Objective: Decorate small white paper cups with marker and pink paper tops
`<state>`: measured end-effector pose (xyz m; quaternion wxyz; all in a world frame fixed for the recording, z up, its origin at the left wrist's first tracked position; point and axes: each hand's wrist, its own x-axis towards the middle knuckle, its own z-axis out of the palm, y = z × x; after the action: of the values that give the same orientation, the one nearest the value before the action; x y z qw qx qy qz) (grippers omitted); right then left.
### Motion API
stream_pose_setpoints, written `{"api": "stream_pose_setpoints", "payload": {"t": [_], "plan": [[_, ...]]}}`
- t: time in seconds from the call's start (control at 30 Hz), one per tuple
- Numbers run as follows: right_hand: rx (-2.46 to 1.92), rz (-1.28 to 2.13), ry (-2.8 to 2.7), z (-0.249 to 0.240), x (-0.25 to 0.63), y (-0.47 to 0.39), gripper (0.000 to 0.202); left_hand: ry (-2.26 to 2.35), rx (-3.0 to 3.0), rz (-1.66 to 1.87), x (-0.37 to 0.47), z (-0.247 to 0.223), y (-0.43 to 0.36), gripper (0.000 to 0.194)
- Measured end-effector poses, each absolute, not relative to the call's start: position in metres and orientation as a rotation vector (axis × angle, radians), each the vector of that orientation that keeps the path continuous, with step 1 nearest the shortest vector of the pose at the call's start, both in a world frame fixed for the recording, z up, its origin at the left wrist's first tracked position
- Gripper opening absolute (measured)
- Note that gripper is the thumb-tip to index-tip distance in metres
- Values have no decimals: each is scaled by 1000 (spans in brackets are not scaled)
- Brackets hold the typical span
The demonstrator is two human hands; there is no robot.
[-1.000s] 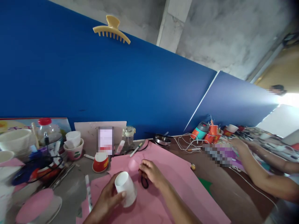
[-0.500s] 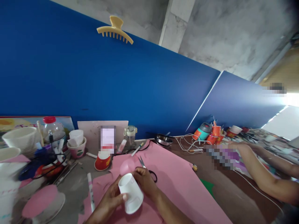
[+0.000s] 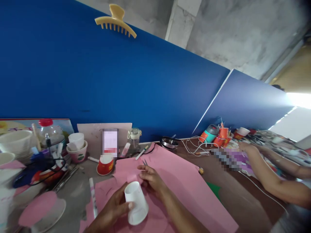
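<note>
A white paper cup (image 3: 137,204) is gripped in my left hand (image 3: 118,204), the thumb on its near side and the fingers behind it. It tilts, narrow end up, over a large pink paper sheet (image 3: 179,181). Just beyond and to the right of the cup is my right hand (image 3: 153,181), its fingers loosely bent and apart. Close to those fingertips lies a small lighter pink piece (image 3: 132,177), partly hidden by the cup. Scissors (image 3: 145,162) poke out behind my right hand, mostly covered by it.
Left stand stacked white bowls (image 3: 16,144), a red-capped bottle (image 3: 48,132) and a cup with a pink disc (image 3: 37,208). A red cup (image 3: 105,166), a phone (image 3: 110,142) and a lidded jar (image 3: 134,137) line the back. Another person's arm (image 3: 262,171) reaches in at right.
My right hand has come off the cup's rim and opened slightly, now covering most of the scissors. The cup stays in my left hand. The view has shifted slightly.
</note>
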<state>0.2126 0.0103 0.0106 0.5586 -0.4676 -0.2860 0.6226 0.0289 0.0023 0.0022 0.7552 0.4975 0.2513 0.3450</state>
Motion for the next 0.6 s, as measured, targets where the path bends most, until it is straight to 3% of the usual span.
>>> {"api": "stream_pose_setpoints", "payload": {"t": [0.23, 0.33, 0.6], "plan": [[-1118, 1353, -648, 9, 223, 19, 37, 1150, 1147, 1237, 14, -3, 27, 67], [-1167, 1353, -709, 7, 226, 20, 34, 1427, 1429, 1247, 11, -1, 35, 71], [-1324, 1294, -1121, 5, 224, 10, 17, 1403, 1964, 1301, 18, -15, 26, 61]]}}
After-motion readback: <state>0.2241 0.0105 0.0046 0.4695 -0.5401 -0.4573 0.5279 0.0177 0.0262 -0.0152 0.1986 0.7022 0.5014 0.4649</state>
